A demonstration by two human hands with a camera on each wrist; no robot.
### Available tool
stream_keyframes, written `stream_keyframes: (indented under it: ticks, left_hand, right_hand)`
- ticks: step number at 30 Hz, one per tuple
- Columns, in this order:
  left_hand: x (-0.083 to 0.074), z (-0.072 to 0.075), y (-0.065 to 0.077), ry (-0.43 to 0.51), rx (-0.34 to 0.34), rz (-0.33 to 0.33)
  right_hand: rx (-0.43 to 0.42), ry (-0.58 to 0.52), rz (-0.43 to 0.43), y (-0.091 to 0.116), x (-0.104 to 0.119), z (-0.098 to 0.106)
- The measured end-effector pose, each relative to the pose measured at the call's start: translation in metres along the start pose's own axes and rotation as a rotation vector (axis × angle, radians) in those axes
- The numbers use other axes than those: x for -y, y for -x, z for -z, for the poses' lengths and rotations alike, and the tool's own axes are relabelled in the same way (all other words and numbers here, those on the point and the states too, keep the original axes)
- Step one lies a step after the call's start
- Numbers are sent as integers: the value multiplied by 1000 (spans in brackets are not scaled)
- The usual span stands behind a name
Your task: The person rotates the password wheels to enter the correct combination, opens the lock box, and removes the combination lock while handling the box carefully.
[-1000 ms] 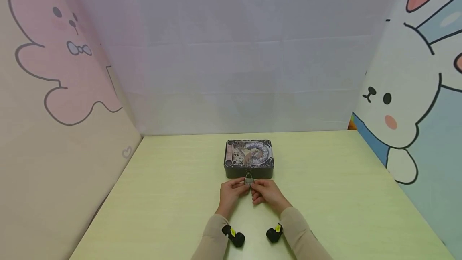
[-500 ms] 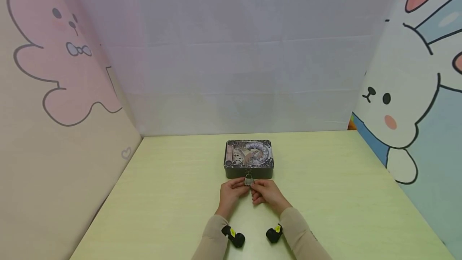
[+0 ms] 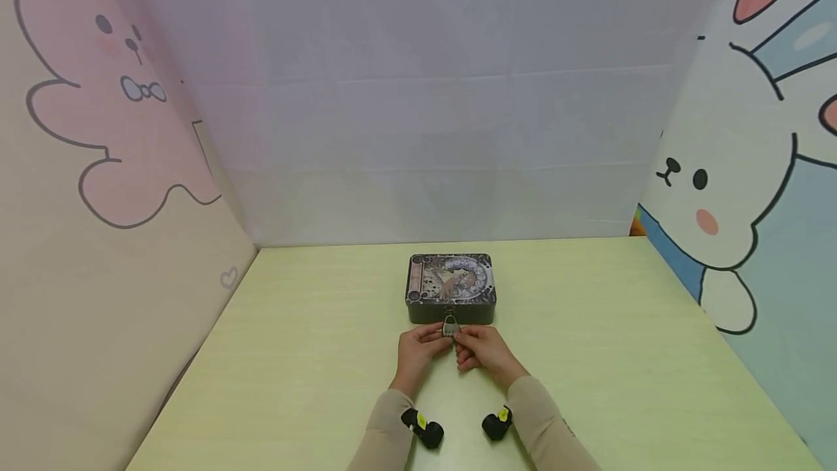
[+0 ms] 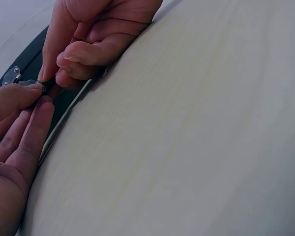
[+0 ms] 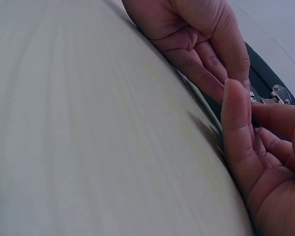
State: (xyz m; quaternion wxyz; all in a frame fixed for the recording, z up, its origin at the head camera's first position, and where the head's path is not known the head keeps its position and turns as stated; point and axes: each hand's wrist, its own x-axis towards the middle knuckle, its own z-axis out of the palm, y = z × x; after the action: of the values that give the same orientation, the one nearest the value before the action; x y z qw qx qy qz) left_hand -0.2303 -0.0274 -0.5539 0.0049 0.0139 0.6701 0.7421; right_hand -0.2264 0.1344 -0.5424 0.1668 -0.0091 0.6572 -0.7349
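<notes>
A small silver padlock is at the front of a dark tin box with a patterned lid, its shackle up by the box's metal clasp. My left hand pinches the padlock from the left between thumb and fingers. From the right, the thumb and fingertips of my right hand pinch it too. Both wrist views show the fingertips meeting around the lock, which they mostly hide. In the right wrist view the clasp shows just past the right hand's fingers.
The box stands on a pale yellow-green table. A white sheet hangs behind the table, and walls with cartoon animals flank it. Black wrist devices sit at both beige sleeves.
</notes>
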Motion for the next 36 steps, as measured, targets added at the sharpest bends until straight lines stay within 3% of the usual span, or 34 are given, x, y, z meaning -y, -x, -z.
stream_keyframes:
  ticks: [13, 21, 26, 31, 36]
  left_hand:
    - [3, 1, -1, 5, -4, 12]
    - [3, -1, -1, 56, -9, 38]
    - [-9, -2, 4, 81, 11, 39]
    - [-29, -3, 14, 60, 25, 41]
    - [-24, -2, 11, -27, 29, -3]
  right_hand:
    - [-4, -2, -11, 0, 0, 0]
    - [0, -4, -5, 0, -2, 0]
    - [8, -10, 2, -1, -3, 1]
    - [15, -15, 8, -1, -3, 2]
    - [10, -19, 4, 1, -1, 3]
